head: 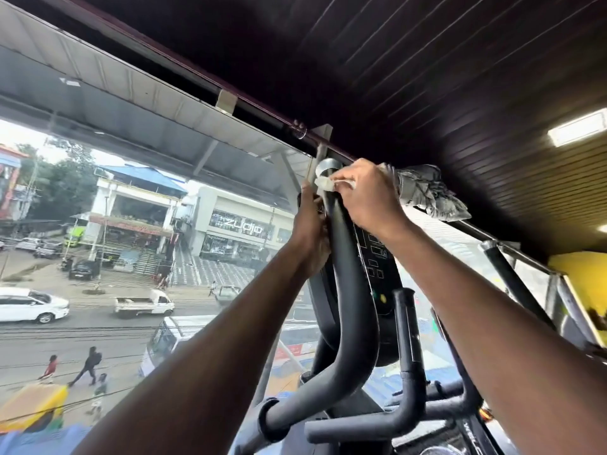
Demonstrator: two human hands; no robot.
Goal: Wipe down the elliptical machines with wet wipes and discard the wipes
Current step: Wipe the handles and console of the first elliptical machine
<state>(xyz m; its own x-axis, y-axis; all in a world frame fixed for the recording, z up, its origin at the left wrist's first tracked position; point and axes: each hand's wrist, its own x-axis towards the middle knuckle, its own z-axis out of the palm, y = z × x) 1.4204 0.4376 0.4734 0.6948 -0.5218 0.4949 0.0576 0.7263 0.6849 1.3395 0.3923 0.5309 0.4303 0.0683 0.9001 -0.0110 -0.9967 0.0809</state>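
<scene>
The elliptical's long black handlebar [348, 284] curves up through the middle of the head view. Near its top end, my right hand [368, 195] presses a white wet wipe [323, 183] around the bar, fingers curled over it. My left hand [310, 231] grips the same bar just below, on its left side. Behind the bar stands the machine's dark console [377, 254] with small button outlines. Most of the wipe is hidden under my right fingers.
A second black handlebar [407, 339] and lower grips [354, 428] stand to the right. A large window [131, 257] looks onto a street directly ahead. A crumpled grey cloth [427, 192] hangs on the window rail. A yellow wall [581, 274] is at the far right.
</scene>
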